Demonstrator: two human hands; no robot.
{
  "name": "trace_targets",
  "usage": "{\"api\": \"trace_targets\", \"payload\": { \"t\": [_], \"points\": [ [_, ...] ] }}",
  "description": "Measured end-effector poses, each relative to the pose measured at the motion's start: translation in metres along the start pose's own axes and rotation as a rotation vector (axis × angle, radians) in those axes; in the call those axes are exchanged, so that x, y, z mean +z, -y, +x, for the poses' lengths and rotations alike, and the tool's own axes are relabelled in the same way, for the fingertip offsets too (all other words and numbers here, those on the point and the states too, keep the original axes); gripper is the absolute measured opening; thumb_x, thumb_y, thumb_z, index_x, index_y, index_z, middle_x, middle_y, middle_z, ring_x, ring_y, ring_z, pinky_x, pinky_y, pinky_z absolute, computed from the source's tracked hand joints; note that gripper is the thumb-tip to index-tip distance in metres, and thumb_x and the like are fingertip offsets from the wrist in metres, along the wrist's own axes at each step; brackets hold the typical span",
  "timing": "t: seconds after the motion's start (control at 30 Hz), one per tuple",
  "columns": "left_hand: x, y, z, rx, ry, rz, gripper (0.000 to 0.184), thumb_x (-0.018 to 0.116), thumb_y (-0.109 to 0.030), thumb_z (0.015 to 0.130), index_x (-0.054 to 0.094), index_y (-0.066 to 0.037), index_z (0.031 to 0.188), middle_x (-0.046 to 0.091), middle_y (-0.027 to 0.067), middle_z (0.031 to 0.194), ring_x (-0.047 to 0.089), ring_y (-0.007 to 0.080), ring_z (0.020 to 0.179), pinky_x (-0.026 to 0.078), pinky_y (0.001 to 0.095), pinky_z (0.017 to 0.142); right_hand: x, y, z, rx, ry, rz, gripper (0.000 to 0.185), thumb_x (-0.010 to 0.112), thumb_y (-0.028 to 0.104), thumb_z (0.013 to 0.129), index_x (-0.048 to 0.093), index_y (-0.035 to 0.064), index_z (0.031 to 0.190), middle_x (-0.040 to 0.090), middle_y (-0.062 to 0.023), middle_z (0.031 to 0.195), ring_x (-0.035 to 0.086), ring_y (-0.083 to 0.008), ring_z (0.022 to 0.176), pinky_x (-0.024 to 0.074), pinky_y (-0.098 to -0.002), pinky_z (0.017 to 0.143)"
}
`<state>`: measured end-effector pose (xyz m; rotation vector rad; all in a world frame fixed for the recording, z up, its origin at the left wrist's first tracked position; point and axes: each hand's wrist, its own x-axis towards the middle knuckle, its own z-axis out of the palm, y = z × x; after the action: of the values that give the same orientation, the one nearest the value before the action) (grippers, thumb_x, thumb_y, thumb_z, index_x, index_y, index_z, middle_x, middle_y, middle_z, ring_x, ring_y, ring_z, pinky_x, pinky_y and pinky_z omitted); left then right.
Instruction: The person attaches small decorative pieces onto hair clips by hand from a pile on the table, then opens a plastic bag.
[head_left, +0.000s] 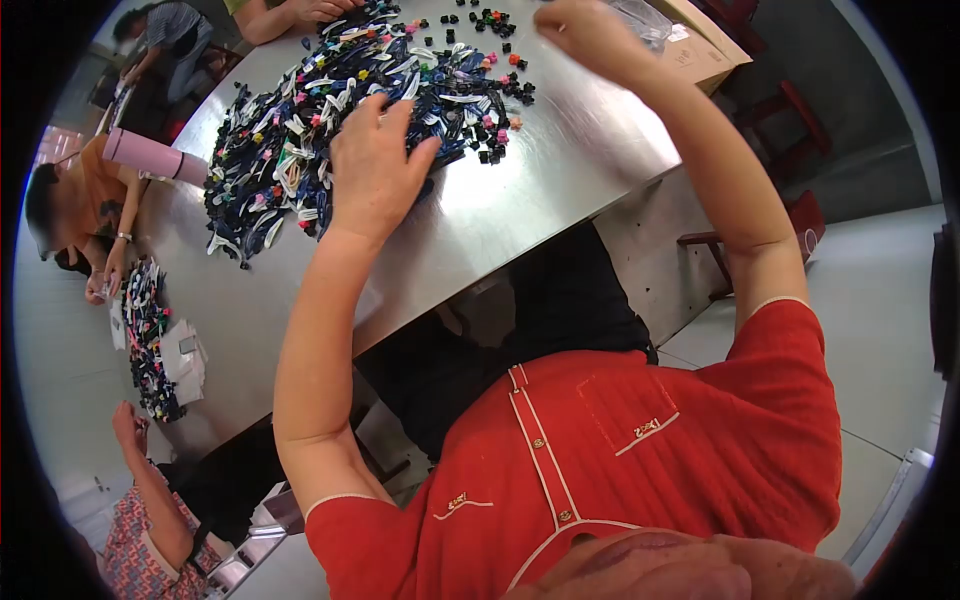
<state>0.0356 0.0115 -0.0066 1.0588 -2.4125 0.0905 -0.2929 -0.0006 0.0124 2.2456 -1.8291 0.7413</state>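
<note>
A wide pile of small dark, white and coloured hair clips or similar pieces (270, 150) covers the far left part of the metal table. On the pile's near right side rests my left hand (375, 170), back up, with thumb and fingers apart; nothing shows in its grasp. Over the table's right part, near an open cardboard box, is my right hand (580, 35). Motion blurs its fingers, and whatever it may hold cannot be made out. Small black clips (492, 155) and some pink and orange ones lie scattered along the pile's right edge.
The cardboard box (708, 50) with clear plastic stands at the right. A pink tumbler (155, 155) lies left of the pile. Co-workers sit around the table; one's hands (325, 10) touch the pile's far side. A smaller pile (150, 340) and white packets (185, 365) lie at left.
</note>
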Motion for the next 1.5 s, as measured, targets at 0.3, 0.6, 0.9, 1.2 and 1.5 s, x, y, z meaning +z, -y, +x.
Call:
{"api": "trace_targets", "payload": {
  "t": [0.3, 0.6, 0.9, 1.2, 1.5],
  "points": [
    [0.036, -0.009, 0.044, 0.253, -0.026, -0.061, 0.031, 0.071, -0.022, 0.086, 0.067, -0.01, 0.114, 0.063, 0.01, 0.118, 0.059, 0.0316, 0.113, 0.048, 0.0448, 0.095, 0.016, 0.078, -0.007, 0.047, 0.355, 0.091, 0.027, 0.072, 0.03, 0.08, 0.069, 0.0042, 0.085, 0.066, -0.0141, 0.094, 0.065, -0.0332, 0.087, 0.051, -0.0432, 0.076],
    [0.022, -0.001, 0.035, 0.098, 0.119, 0.015, 0.01, 0.066, -0.016, 0.087, 0.069, -0.007, 0.086, 0.064, 0.0124, 0.092, 0.064, 0.0319, 0.092, 0.052, 0.0454, 0.08, 0.037, 0.063, -0.022, 0.027, 0.23, 0.435, 0.018, 0.073, 0.017, 0.082, 0.074, 0.0028, 0.093, 0.065, -0.0119, 0.095, 0.066, -0.0267, 0.084, 0.0526, -0.0374, 0.076],
    [0.026, -0.004, 0.036, -0.297, 0.158, -0.882, 0.014, 0.062, -0.014, 0.093, 0.065, 0.0, 0.092, 0.067, 0.0097, 0.078, 0.06, 0.0158, 0.069, 0.049, 0.0283, 0.069, 0.033, 0.061, -0.02, 0.253, 0.133, 1.006, 0.019, 0.067, 0.014, 0.095, 0.072, -0.0004, 0.107, 0.067, -0.0008, 0.086, 0.06, -0.0092, 0.074, 0.05, -0.0245, 0.072],
    [0.022, -0.013, 0.033, -0.452, 0.113, -1.201, 0.015, 0.064, -0.012, 0.094, 0.066, 0.002, 0.094, 0.071, 0.0056, 0.086, 0.063, 0.0093, 0.077, 0.05, 0.0233, 0.071, 0.034, 0.079, -0.02, 0.347, 0.187, 1.264, 0.03, 0.07, 0.015, 0.093, 0.07, -0.0014, 0.118, 0.07, -0.0018, 0.089, 0.059, -0.0062, 0.074, 0.0468, -0.0219, 0.065],
    [0.026, -0.023, 0.03, -0.375, 0.069, -0.982, 0.016, 0.067, -0.013, 0.091, 0.067, 0.003, 0.09, 0.068, 0.0033, 0.076, 0.057, 0.0068, 0.069, 0.047, 0.0264, 0.064, 0.028, 0.086, -0.025, 0.353, 0.231, 1.215, 0.029, 0.071, 0.016, 0.093, 0.07, -0.0001, 0.117, 0.067, -0.0001, 0.083, 0.058, -0.0059, 0.072, 0.0457, -0.0224, 0.059]
  ]
}}
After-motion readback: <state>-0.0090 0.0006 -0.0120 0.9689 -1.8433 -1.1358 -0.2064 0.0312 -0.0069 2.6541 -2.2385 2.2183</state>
